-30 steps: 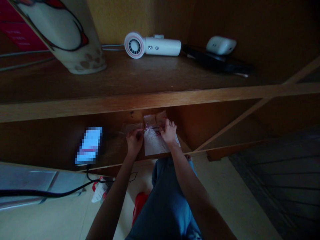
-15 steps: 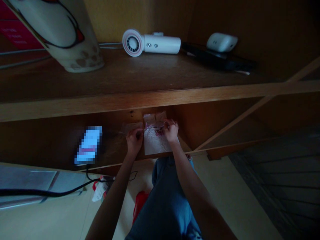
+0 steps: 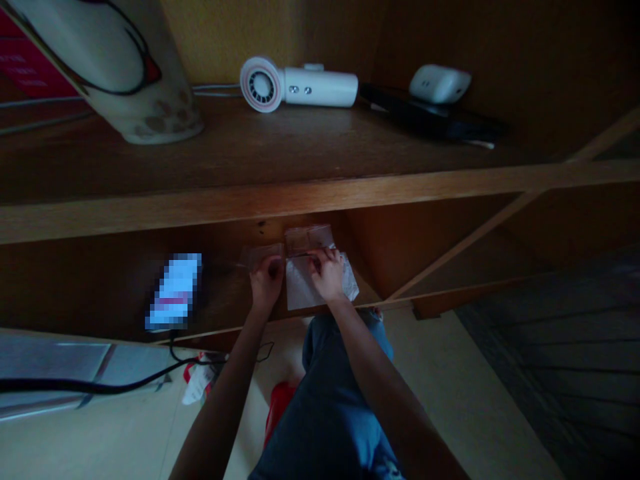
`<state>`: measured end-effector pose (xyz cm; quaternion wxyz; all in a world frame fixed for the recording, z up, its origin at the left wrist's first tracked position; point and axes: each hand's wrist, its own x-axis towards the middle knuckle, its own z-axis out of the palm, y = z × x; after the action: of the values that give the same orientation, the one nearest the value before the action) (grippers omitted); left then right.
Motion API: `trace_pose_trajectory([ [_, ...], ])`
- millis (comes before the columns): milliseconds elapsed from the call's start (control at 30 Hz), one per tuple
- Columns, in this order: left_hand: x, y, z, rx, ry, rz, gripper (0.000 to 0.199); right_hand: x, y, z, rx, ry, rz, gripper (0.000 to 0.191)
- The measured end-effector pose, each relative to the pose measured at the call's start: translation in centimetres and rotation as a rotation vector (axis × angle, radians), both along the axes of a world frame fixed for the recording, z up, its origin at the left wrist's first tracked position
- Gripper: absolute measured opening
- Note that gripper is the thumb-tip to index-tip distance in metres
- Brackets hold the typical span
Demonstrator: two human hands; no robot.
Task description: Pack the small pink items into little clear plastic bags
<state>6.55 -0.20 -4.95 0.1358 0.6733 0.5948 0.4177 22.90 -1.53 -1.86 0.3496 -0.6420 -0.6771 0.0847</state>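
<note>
My left hand (image 3: 267,283) pinches the edge of a small clear plastic film (image 3: 261,255) on the wooden surface. My right hand (image 3: 327,273) sits just to the right, its fingers on the lower edge of a clear plastic packet (image 3: 309,238) and over a crumpled white sheet (image 3: 300,288). The packet and sheet lie together, with the fingers covering the sheet's reddish marks. The two hands are close but apart.
A pixelated lit phone (image 3: 175,291) lies left of my hands. On the shelf above stand a white hair dryer (image 3: 299,87), a large patterned cup (image 3: 110,67) and a white case (image 3: 440,84) on a black flat object (image 3: 430,119). A black cable (image 3: 95,383) runs along the lower left.
My right hand has moved down and left, from the packet's edge onto the white sheet, and now hides the reddish marks. My left hand stays on the film. The view has shifted slightly.
</note>
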Motion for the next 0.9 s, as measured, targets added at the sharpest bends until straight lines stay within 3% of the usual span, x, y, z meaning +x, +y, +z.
trace_pose_trajectory([
  [233, 0.2, -0.2, 0.1, -0.004, 0.002, 0.028, 0.022, -2.0, -0.3, -0.5, -0.001, -0.006, 0.097, 0.018],
  [900, 0.3, -0.3, 0.2, -0.057, 0.032, 0.034, 0.017, -1.0, -0.2, -0.5, 0.007, 0.110, 0.082, 0.019],
])
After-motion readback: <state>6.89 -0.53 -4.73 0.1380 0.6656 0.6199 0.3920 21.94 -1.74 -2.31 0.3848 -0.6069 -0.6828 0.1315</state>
